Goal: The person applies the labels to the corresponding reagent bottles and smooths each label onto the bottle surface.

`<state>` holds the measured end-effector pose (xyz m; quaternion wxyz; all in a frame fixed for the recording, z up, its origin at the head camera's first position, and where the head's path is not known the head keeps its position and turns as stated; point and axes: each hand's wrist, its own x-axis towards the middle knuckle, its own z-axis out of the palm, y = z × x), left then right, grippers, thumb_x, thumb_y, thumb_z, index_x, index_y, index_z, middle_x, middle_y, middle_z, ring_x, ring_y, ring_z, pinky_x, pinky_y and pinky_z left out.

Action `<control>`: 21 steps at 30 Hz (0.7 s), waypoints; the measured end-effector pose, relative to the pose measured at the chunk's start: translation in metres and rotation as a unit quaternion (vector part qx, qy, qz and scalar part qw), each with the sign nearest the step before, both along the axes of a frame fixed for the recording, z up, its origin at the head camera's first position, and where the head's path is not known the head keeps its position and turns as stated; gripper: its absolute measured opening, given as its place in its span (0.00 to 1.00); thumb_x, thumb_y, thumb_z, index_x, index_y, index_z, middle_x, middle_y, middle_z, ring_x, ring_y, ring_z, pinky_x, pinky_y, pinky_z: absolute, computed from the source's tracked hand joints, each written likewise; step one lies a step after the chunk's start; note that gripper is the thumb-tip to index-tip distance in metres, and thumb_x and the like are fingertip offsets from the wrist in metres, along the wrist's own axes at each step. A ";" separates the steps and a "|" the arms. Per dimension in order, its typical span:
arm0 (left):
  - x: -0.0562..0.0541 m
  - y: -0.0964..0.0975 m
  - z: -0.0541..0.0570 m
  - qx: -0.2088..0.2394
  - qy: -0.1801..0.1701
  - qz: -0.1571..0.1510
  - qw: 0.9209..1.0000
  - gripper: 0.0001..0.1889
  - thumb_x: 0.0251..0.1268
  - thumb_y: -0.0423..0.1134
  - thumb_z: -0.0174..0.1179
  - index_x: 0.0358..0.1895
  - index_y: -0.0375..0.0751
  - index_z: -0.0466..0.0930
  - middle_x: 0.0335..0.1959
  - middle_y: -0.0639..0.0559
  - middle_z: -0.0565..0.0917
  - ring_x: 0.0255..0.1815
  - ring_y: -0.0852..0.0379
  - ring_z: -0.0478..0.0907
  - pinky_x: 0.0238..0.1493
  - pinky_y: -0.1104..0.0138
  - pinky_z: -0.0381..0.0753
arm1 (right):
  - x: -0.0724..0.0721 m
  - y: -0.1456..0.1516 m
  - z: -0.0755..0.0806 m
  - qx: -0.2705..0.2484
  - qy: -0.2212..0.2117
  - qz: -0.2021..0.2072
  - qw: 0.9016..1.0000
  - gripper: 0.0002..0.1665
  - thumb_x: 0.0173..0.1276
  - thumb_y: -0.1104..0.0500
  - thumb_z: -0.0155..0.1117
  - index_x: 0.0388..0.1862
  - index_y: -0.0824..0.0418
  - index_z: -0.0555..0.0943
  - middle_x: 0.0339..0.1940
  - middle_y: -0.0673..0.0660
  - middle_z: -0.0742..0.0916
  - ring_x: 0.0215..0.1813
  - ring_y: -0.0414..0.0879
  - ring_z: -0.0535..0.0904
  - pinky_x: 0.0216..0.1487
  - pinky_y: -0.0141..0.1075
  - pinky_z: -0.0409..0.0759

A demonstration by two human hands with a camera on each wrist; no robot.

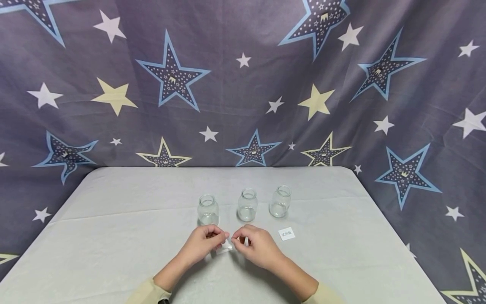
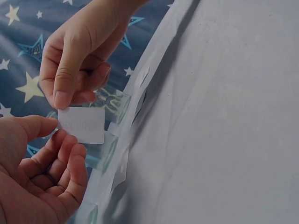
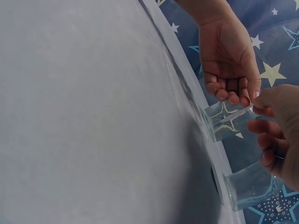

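Between my two hands is a small white paper label [image 2: 86, 127], with faint print showing on it in the left wrist view. My left hand [image 1: 205, 244] pinches one corner between thumb and forefinger. My right hand [image 1: 258, 246] grips the same side close by, its thumb on the adjoining corner. Seen from the right wrist, the label [image 3: 236, 113] shows nearly edge-on below the meeting fingertips. Just beyond the left hand stands an upright open glass jar [image 1: 208, 210].
Two more open glass jars, a middle one [image 1: 247, 205] and a right one [image 1: 280, 202], stand farther right in a loose row. A white card with printed characters [image 1: 286, 233] lies right of my right hand. Star-patterned cloth [image 1: 224, 97] hangs behind the pale-covered table [image 1: 114, 236].
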<state>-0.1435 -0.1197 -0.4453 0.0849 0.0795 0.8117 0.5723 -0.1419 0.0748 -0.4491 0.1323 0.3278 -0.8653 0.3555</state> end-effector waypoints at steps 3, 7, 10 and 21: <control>-0.001 0.000 -0.001 0.001 -0.001 -0.005 1.000 0.10 0.59 0.38 0.61 0.33 0.31 0.81 0.26 0.45 0.83 0.23 0.63 0.74 0.25 0.72 0.75 | 0.001 0.000 0.001 0.018 0.030 -0.003 0.999 0.03 0.62 0.56 0.63 0.29 0.52 0.82 0.23 0.45 0.80 0.24 0.37 0.74 0.28 0.17 0.66; -0.001 0.001 -0.003 0.007 -0.005 -0.005 1.000 0.10 0.59 0.37 0.60 0.34 0.30 0.81 0.32 0.41 0.85 0.24 0.63 0.75 0.26 0.73 0.75 | 0.002 -0.001 0.002 0.051 0.092 -0.004 0.994 0.04 0.62 0.55 0.62 0.30 0.51 0.82 0.23 0.45 0.81 0.24 0.35 0.75 0.27 0.18 0.66; -0.001 0.001 -0.003 0.013 -0.010 -0.004 1.000 0.10 0.59 0.37 0.60 0.35 0.30 0.81 0.31 0.41 0.85 0.24 0.63 0.75 0.26 0.73 0.75 | 0.002 -0.001 0.002 0.074 0.127 -0.004 0.989 0.04 0.63 0.54 0.62 0.30 0.51 0.83 0.23 0.43 0.81 0.25 0.35 0.76 0.27 0.19 0.67; 0.000 0.004 -0.002 0.012 -0.007 0.015 1.000 0.09 0.56 0.34 0.60 0.33 0.30 0.81 0.22 0.52 0.81 0.22 0.63 0.74 0.25 0.73 0.74 | 0.002 -0.002 0.001 0.090 0.146 -0.014 0.985 0.04 0.61 0.52 0.64 0.30 0.50 0.82 0.23 0.43 0.81 0.25 0.34 0.77 0.27 0.22 0.70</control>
